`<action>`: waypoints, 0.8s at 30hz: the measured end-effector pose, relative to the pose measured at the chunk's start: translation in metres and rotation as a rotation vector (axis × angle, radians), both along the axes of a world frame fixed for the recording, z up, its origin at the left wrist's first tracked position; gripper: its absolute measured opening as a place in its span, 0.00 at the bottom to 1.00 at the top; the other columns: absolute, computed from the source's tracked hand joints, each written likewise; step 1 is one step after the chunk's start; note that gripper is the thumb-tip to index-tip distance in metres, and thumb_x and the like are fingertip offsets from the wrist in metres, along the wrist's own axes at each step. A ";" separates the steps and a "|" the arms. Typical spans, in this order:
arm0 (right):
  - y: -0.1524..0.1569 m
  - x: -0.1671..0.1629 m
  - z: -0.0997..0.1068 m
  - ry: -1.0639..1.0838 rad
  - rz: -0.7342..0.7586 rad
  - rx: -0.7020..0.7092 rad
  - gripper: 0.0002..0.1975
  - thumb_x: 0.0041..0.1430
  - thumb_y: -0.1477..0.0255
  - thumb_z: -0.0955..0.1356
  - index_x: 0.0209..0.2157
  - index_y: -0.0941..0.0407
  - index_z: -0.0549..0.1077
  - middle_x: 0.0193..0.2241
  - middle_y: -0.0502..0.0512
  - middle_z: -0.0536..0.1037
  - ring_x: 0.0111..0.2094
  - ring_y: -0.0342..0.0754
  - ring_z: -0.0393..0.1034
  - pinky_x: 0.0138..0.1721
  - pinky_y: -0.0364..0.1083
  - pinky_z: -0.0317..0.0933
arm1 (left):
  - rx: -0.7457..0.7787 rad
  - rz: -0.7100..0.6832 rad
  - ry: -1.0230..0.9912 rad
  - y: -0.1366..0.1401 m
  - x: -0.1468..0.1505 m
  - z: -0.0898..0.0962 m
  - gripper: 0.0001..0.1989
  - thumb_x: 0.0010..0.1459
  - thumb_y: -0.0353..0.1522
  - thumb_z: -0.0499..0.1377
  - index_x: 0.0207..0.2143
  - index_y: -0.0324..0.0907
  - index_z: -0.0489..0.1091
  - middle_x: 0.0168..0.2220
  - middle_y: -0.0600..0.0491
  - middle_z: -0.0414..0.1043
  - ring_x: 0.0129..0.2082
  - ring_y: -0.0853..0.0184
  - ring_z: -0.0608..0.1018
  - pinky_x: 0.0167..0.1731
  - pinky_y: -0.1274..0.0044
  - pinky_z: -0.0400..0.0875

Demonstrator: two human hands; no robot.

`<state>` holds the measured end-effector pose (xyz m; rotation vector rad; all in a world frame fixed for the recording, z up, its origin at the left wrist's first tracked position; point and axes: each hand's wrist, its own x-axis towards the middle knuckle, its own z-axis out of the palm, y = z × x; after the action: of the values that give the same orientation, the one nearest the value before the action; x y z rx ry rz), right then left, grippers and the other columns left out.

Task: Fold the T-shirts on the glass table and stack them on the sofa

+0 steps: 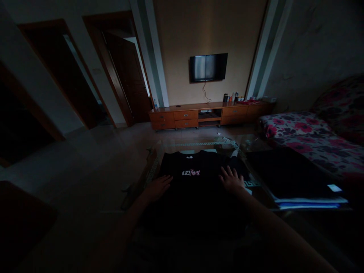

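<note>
A black T-shirt (196,197) lies spread out on a glass table (153,167), its collar towards the far side. Across its chest is a small white and pink print. My left hand (159,187) rests on the left side of the shirt, fingers stretched out. On the right side, near the sleeve, my right hand (231,179) lies flat with its fingers spread. Neither hand grips the cloth. The shirt's lower part fades into the dark, so its hem is hard to make out.
Right of the shirt lies a stack of folded dark clothes (295,174) with white and blue layers at its edge. A flowered sofa (301,127) stands at the right. Beyond the table are a wooden TV cabinet (186,115) and a wall-mounted television (208,68).
</note>
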<state>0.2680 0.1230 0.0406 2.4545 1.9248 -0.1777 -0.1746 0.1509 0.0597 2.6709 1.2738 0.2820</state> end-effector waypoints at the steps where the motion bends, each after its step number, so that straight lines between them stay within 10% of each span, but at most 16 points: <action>1: 0.000 0.000 0.000 -0.001 -0.002 -0.006 0.33 0.71 0.51 0.51 0.73 0.43 0.44 0.75 0.53 0.41 0.73 0.64 0.36 0.65 0.68 0.43 | 0.002 0.021 -0.024 0.001 0.004 0.001 0.26 0.73 0.44 0.44 0.67 0.47 0.62 0.68 0.52 0.63 0.68 0.60 0.65 0.67 0.63 0.59; 7: -0.001 -0.001 0.000 0.004 0.001 0.006 0.33 0.71 0.51 0.50 0.73 0.43 0.45 0.75 0.53 0.41 0.73 0.64 0.36 0.65 0.68 0.42 | 0.038 0.299 -0.305 0.002 0.019 0.014 0.30 0.73 0.45 0.38 0.64 0.41 0.66 0.64 0.48 0.69 0.63 0.62 0.71 0.65 0.66 0.63; 13: 0.000 -0.002 0.003 -0.004 -0.008 -0.021 0.33 0.71 0.51 0.50 0.73 0.43 0.43 0.75 0.53 0.40 0.73 0.64 0.36 0.65 0.67 0.42 | -0.004 0.216 -0.022 0.010 0.031 0.022 0.23 0.70 0.45 0.47 0.47 0.43 0.77 0.50 0.47 0.78 0.51 0.61 0.78 0.56 0.70 0.70; 24: -0.002 -0.004 0.007 -0.006 -0.005 -0.012 0.33 0.71 0.52 0.50 0.73 0.43 0.44 0.74 0.53 0.41 0.73 0.64 0.37 0.65 0.67 0.42 | 0.228 0.308 0.117 0.032 0.078 0.001 0.18 0.68 0.29 0.49 0.53 0.39 0.74 0.54 0.40 0.76 0.55 0.56 0.76 0.55 0.66 0.70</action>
<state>0.2636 0.1207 0.0477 2.4500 1.9096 -0.1811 -0.0962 0.1825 0.0608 2.6986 1.7933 0.3319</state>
